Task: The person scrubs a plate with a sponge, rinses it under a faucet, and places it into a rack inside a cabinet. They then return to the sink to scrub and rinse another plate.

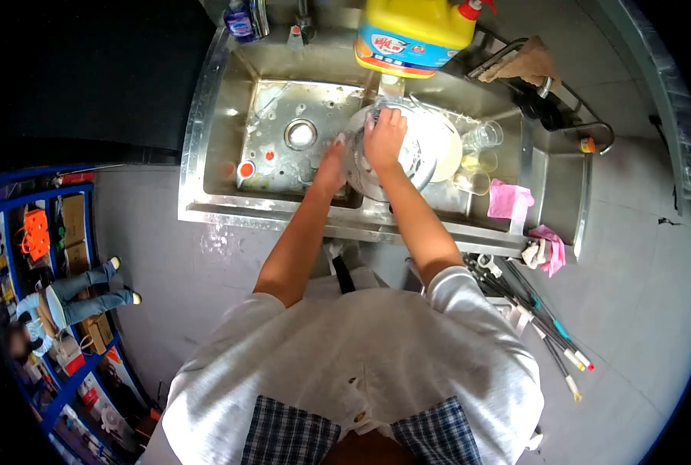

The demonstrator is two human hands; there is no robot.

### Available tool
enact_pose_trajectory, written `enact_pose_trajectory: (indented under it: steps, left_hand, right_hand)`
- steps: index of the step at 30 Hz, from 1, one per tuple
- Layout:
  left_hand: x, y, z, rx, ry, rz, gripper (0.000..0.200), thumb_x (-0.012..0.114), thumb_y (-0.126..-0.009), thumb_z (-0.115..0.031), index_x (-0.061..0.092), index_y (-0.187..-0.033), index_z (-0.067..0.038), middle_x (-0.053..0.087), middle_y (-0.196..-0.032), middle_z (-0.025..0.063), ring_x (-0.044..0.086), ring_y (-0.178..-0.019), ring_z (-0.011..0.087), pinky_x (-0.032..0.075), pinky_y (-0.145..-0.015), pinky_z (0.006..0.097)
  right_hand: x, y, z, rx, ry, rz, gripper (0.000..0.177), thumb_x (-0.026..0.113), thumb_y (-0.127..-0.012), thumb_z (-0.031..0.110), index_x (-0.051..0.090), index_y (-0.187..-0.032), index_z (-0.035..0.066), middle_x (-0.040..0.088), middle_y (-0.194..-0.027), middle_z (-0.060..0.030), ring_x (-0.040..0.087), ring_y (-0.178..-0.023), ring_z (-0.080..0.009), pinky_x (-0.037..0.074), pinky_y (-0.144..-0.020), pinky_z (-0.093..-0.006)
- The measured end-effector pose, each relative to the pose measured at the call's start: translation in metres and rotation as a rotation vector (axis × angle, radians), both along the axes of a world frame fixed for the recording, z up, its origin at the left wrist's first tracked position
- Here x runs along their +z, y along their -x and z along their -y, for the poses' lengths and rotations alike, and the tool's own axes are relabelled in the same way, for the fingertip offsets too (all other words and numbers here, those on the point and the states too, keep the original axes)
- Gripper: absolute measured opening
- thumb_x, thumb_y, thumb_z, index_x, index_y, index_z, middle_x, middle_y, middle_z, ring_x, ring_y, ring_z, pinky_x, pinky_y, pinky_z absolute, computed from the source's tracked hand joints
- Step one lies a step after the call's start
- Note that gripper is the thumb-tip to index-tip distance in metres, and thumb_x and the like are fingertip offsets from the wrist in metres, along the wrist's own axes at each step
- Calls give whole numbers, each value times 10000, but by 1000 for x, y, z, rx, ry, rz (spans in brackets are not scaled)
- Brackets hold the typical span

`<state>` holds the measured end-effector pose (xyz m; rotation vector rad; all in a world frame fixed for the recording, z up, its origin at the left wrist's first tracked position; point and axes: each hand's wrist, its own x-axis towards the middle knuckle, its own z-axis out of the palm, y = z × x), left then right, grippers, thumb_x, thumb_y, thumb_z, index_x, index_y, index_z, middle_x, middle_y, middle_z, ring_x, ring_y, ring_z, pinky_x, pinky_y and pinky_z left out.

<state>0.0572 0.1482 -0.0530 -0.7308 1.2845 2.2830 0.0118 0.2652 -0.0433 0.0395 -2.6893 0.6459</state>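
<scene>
A round, shiny, soapy lid or dish (pixel 362 173) is tilted over the divider of the steel sink (pixel 283 203). My left hand (pixel 331 164) grips its left edge, fingers partly hidden and blurred. On its upper face my right hand (pixel 385 138) is closed, pressing a dark scrubber (pixel 378 108) that shows just above the fingers. Beneath and to the right lies a pale plate (pixel 448 155) in the right basin. Several clear cups (pixel 481 136) lie at that basin's right side.
A yellow detergent jug (pixel 415 39) stands behind the sink beside the faucet (pixel 305 22). Pink cloths (pixel 510 200) hang over the right side. A purple bottle (pixel 238 22) is at the back left. Another person (pixel 74 298) is near shelves at far left.
</scene>
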Motion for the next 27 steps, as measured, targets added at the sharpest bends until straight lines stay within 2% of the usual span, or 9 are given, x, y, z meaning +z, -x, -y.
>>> enact_pose_trajectory:
  steps: [3,5,9,12,13,14,18,23,27]
  left_hand:
    - [-19,1,4,-69,249,-119,479,372,-982,-390,431,-1342,-79,518,-1264,68,486,-1146,226,385,-975,396]
    - [-54,6,0,46,-33,-74,457,409,-973,-374,455,-1319,-80,530,-1234,65,492,-1125,224,392,-958,404]
    - [-30,4,1,164,-283,29,415,496,-946,-341,494,-1251,-58,568,-1132,64,526,-973,191,446,-844,339]
    - [0,-1,6,-29,128,41,371,492,-945,-268,501,-1279,-108,537,-1233,59,507,-1087,196,422,-899,353]
    - [-70,-1,4,21,-58,-98,351,512,-923,-168,514,-1269,-104,558,-1218,48,513,-1081,192,427,-890,353]
    - [-77,-1,3,55,-51,-118,354,508,-915,-131,515,-1267,-100,567,-1204,46,519,-1077,192,429,-891,352]
    - [-62,-10,5,139,-66,-179,370,491,-884,-9,531,-1245,-80,601,-1153,41,545,-1054,187,433,-893,337]
    - [-66,-11,2,199,-76,-332,366,491,-857,42,549,-1207,-46,613,-1123,50,562,-1040,186,443,-887,320]
    - [-69,-8,0,201,-32,-297,396,490,-844,69,524,-1226,-33,597,-1119,62,551,-1047,193,448,-882,306]
  right_hand:
    - [4,-20,-7,32,-66,55,328,641,-787,158,520,-1041,-10,477,-1030,-211,444,-931,-381,372,-834,-470]
    - [2,-52,-1,248,-40,145,339,638,-786,158,523,-1057,-10,469,-1042,-208,437,-946,-379,370,-841,-466]
    - [-7,-58,2,402,8,151,376,640,-777,165,528,-1095,-1,468,-1048,-186,425,-975,-365,367,-838,-461]
    - [-2,-25,6,261,-85,63,406,653,-764,182,532,-1114,16,470,-1052,-170,425,-980,-351,363,-833,-455]
    - [2,-12,5,219,-114,68,392,665,-756,205,540,-1086,33,474,-1051,-152,432,-989,-339,360,-834,-449]
    - [3,-1,2,174,-157,84,381,665,-762,212,539,-1076,37,475,-1056,-155,433,-998,-343,358,-843,-453]
    - [9,19,-21,-55,-347,60,362,686,-737,218,525,-1022,62,477,-1063,-142,436,-1024,-337,340,-873,-484]
    - [24,-9,-65,-210,-361,116,285,662,-723,148,536,-967,71,476,-1069,-160,434,-1015,-359,330,-877,-497]
    - [33,-63,-86,-32,-414,219,249,652,-719,133,559,-943,74,481,-1060,-158,448,-985,-363,362,-844,-498]
